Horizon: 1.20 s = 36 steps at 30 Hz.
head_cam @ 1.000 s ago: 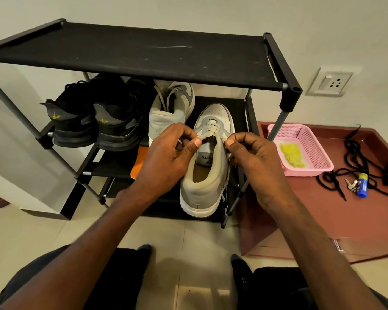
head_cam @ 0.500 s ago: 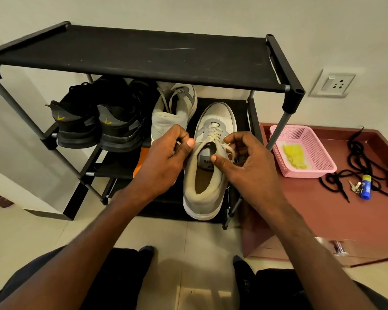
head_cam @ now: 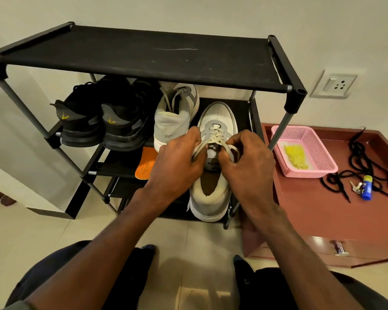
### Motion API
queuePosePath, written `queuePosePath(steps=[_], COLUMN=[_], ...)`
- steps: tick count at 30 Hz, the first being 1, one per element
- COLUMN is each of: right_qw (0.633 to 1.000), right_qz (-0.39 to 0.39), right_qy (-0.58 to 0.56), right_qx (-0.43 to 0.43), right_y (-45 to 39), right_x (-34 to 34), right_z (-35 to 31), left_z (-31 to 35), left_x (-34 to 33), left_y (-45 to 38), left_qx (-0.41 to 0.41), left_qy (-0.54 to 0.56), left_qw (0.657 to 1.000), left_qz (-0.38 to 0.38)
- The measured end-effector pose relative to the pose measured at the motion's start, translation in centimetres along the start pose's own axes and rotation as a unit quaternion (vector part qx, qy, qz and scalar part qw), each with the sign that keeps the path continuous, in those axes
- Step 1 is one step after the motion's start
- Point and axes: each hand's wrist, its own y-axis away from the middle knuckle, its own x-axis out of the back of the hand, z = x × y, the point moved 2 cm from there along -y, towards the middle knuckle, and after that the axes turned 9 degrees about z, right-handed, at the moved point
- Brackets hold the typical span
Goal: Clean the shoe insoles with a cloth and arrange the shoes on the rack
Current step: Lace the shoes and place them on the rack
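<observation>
From my feed, my left hand [head_cam: 177, 162] and right hand [head_cam: 246, 166] cover the middle of the grey shoe [head_cam: 211, 198], so I can't see how the laces [head_cam: 215, 135] sit in my fingers. The tongue's lettering is partly covered. The rack [head_cam: 143, 54] top shelf hides the toes of the black shoes [head_cam: 103, 121]. The orange insole [head_cam: 145, 164] shows only in part.

One head-worn wide-angle view, looking forward and steeply down.

The camera sits close above the person's forearms, facing a black shoe rack [head_cam: 143, 57] against the wall at 12 o'clock. A maroon cabinet top [head_cam: 323, 209] lies at 3 o'clock, the tiled floor at 6 o'clock. Straight edges bow near the borders.
</observation>
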Motion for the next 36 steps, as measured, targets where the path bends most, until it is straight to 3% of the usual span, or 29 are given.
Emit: queuePosePath(steps=[7,14,26,30,33,36], right_qw=[1.0,0.999,0.998,0.997,0.972,0.953], right_qz=[0.028,0.04,0.058,-0.004,-0.099,-0.145], right_qy=[0.01,-0.001,-0.019,-0.045,-0.135,-0.184], right_qx=[0.011,0.014,-0.008,-0.066,-0.163,-0.194], right_y=[0.3,-0.2,-0.2,-0.8,-1.5,-1.4], right_x=[0.1,0.5,0.4,1.0,2.3,3.4], right_z=[0.2,0.3,0.0,0.0,0.8,1.4], left_z=[0.6,-0.6,-0.9,-0.5,-0.6,-0.6], left_x=[-0.6,0.2,0.8,0.1,0.1,0.3], left_y=[0.6,0.8,1.0,0.6,0.3,0.2], left_qx=[-0.028,0.038,0.093,0.037,0.042,0.038], left_qy=[-0.026,0.139,0.182,0.112,0.137,0.137], left_qw=[0.999,0.986,0.971,0.989,0.987,0.987], left_qz=[0.012,-0.083,-0.126,-0.093,-0.075,-0.076])
